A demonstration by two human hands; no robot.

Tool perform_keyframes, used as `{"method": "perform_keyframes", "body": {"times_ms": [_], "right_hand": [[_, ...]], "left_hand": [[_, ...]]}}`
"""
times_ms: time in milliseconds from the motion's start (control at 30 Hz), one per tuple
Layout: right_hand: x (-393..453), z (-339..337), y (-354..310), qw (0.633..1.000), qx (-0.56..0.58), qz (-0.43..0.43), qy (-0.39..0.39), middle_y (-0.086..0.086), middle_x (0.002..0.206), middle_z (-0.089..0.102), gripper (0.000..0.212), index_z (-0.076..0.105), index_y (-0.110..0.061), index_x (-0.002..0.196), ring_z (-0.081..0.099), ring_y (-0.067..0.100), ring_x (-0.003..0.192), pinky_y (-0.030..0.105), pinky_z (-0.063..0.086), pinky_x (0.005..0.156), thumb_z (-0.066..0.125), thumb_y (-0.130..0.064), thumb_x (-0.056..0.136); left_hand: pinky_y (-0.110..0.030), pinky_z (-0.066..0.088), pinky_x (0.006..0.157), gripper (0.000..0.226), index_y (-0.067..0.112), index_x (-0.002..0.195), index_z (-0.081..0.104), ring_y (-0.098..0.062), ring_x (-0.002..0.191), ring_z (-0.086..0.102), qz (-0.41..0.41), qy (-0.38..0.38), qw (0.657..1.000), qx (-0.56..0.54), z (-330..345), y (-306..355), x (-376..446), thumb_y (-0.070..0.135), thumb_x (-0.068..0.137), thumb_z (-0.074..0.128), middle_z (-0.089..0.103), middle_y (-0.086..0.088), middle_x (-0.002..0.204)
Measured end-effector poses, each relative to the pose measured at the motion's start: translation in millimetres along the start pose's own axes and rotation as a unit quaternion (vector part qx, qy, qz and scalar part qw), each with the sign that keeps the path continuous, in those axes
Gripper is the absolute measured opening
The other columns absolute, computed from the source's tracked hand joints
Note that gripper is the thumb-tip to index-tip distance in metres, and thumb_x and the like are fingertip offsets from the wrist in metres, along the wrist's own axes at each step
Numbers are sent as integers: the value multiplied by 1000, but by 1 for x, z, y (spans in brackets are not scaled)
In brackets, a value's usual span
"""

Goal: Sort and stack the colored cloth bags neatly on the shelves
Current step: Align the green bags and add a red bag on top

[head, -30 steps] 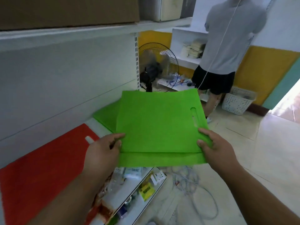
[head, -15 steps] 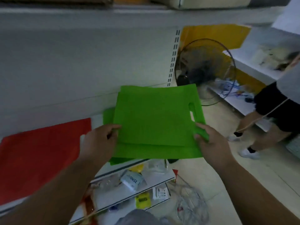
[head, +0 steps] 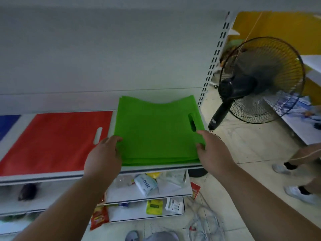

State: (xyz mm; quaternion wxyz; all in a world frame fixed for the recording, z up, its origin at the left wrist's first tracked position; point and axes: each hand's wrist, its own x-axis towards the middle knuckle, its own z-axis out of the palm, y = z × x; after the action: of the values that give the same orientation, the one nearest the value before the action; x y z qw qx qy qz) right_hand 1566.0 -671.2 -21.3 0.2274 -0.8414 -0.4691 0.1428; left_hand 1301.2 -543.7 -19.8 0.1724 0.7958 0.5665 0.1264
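a white shelf [head: 57,177] runs across the view, seen from above by a person reaching forward with both arms. all places here are given from the shelf. beyond its right end stands a black fan [head: 260,80] on the floor. on the shelf, three piles of flat cloth bags lie side by side: a blue pile [head: 7,124] at the far left edge of view, a red pile [head: 52,143] in the middle, and a green pile [head: 156,131] at the right end, its front edge close to the shelf's front lip. the sorting by colour looks well along, and the green pile seems to be getting its final squaring; whether more bags wait elsewhere cannot be told.

the left hand [head: 104,153] rests at the green pile's front left corner, fingers gently bent against its edge, gripping nothing that can be seen. the right hand [head: 211,150] sits at the front right corner, thumb on top of the pile, fingers loosely bent beside its edge, just below the handle slot. the pile lies between the two hands.
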Motion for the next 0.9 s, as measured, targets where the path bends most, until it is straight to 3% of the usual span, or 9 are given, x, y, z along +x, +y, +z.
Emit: {"method": "perform_keyframes", "body": {"times_ms": [67, 200, 300, 500, 600, 767, 900], "right_hand": [[1, 4, 3, 999, -53, -12, -6, 10, 123, 56, 48, 40, -17, 145, 58, 19, 96, 29, 45, 76, 49, -17, 98], [6, 6, 7, 992, -124, -3, -1, 10, 108, 51, 46, 43, -14, 140, 55, 24, 90, 37, 50, 77, 50, -15, 94], [7, 5, 11, 989, -144, 6, -14, 10, 109, 49, 48, 45, -15, 139, 55, 28, 94, 39, 50, 81, 53, -12, 91], [5, 0, 14, 977, -210, -23, -2, 10, 117, 44, 41, 49, -17, 131, 50, 27, 102, 36, 46, 84, 55, -34, 95], [-1, -3, 6, 972, -229, -40, 23, 8, 115, 45, 40, 50, -16, 126, 50, 24, 101, 35, 45, 85, 55, -40, 94], [-22, 5, -47, 974, -185, -121, 42, 7, 122, 47, 47, 47, -17, 132, 47, 23, 110, 36, 42, 91, 53, -43, 94], [-43, 21, -126, 964, -150, -216, 46, 4, 124, 48, 49, 46, -18, 136, 46, 20, 111, 36, 42, 95, 52, -43, 94]], "left_hand": [[-36, 49, 76, 51, 25, 134, 52, -28, 97, 62, 2, -8, 1000, 21, 6, 2, -1, 5, 88, 46, 61, -5, 121], [-38, 52, 78, 48, 20, 134, 52, -28, 97, 61, 29, -7, 998, 54, 15, 1, 3, 8, 87, 48, 60, -6, 116], [-36, 50, 77, 48, 18, 130, 55, -27, 99, 61, 39, -4, 996, 76, 21, 8, 3, 5, 84, 50, 61, -6, 114], [-39, 53, 77, 48, 20, 125, 59, -27, 96, 59, 15, 4, 994, 108, 23, 5, -4, 4, 80, 53, 55, -6, 115], [-39, 50, 87, 46, 20, 127, 54, -30, 107, 54, 26, 17, 990, 137, 15, 8, -12, 8, 83, 55, 46, -9, 125], [-41, 47, 96, 41, 22, 128, 57, -25, 114, 54, 84, 61, 991, 86, -12, -4, -33, 18, 87, 57, 53, -3, 126], [-36, 50, 91, 36, 30, 125, 59, -21, 107, 56, 80, 54, 994, 61, -40, -52, -64, 24, 89, 57, 55, 5, 119]]}}
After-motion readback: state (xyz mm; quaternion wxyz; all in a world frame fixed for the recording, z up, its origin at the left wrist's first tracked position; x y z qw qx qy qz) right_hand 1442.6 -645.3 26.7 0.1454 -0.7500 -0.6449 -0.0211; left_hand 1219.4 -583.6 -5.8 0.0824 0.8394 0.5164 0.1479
